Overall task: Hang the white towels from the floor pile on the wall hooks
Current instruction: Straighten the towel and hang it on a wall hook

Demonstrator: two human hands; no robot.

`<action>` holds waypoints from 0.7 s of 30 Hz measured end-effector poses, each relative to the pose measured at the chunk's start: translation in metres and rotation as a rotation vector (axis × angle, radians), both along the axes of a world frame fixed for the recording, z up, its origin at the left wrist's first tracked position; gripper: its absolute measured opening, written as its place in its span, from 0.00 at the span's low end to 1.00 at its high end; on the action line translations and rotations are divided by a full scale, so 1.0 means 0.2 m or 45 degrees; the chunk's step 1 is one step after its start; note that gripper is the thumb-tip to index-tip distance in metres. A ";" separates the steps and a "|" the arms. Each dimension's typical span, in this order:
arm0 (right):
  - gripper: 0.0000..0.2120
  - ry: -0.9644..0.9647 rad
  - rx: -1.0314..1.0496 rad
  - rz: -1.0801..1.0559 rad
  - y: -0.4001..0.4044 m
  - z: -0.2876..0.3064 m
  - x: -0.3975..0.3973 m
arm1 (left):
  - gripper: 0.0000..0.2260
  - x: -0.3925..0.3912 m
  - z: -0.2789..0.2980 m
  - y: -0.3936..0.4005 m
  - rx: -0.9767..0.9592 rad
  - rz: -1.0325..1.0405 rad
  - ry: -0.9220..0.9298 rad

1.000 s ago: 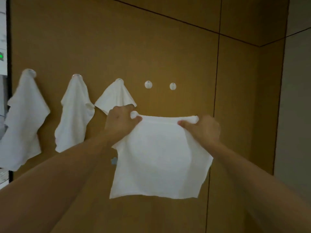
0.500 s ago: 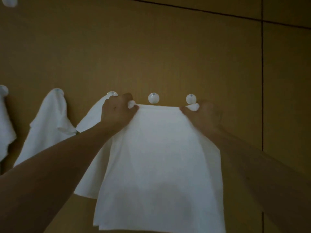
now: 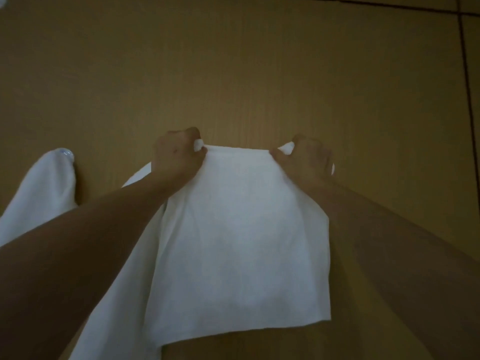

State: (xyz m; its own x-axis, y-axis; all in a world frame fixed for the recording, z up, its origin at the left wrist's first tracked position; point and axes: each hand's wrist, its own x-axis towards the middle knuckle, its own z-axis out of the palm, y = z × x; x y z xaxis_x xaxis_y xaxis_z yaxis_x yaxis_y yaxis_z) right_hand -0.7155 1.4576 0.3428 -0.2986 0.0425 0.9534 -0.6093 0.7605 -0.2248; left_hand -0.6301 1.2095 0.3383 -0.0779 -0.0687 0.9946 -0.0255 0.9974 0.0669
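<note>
I hold a white towel (image 3: 239,245) stretched flat against the brown wooden wall. My left hand (image 3: 176,157) pinches its top left corner and my right hand (image 3: 306,159) pinches its top right corner. The towel hangs down between my forearms and hides the two free hooks behind it. To the left, another white towel (image 3: 39,193) hangs from a round clear hook (image 3: 65,153). A third hung towel (image 3: 114,294) shows partly under my left arm.
The wood-panel wall (image 3: 259,74) fills the view, with a dark vertical seam (image 3: 467,81) at the far right and a horizontal seam along the top. A pale sliver (image 3: 333,168) shows beside my right hand.
Both hands have raised the towel higher up the wall and I have come closer. The two bare hooks, visible before above the towel's top edge, are now covered.
</note>
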 end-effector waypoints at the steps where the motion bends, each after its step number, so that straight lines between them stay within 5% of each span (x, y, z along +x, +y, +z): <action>1: 0.21 -0.006 -0.009 0.004 -0.01 -0.02 -0.02 | 0.06 -0.03 0.00 0.00 0.000 0.006 -0.017; 6: 0.19 -0.007 -0.062 0.044 -0.03 -0.14 -0.07 | 0.05 -0.12 -0.09 0.06 -0.020 -0.007 -0.065; 12: 0.12 -0.135 -0.164 0.206 -0.08 -0.35 -0.07 | 0.20 -0.17 -0.33 0.18 -0.160 -0.115 -0.199; 16: 0.07 -0.260 0.002 0.354 -0.14 -0.45 0.00 | 0.11 -0.19 -0.41 0.28 0.033 -0.493 -0.225; 18: 0.08 -0.309 0.107 0.544 -0.19 -0.49 0.05 | 0.14 -0.19 -0.42 0.30 0.145 -0.694 -0.249; 21: 0.11 -0.403 0.151 0.805 -0.21 -0.52 0.08 | 0.12 -0.18 -0.45 0.30 0.081 -0.671 -0.305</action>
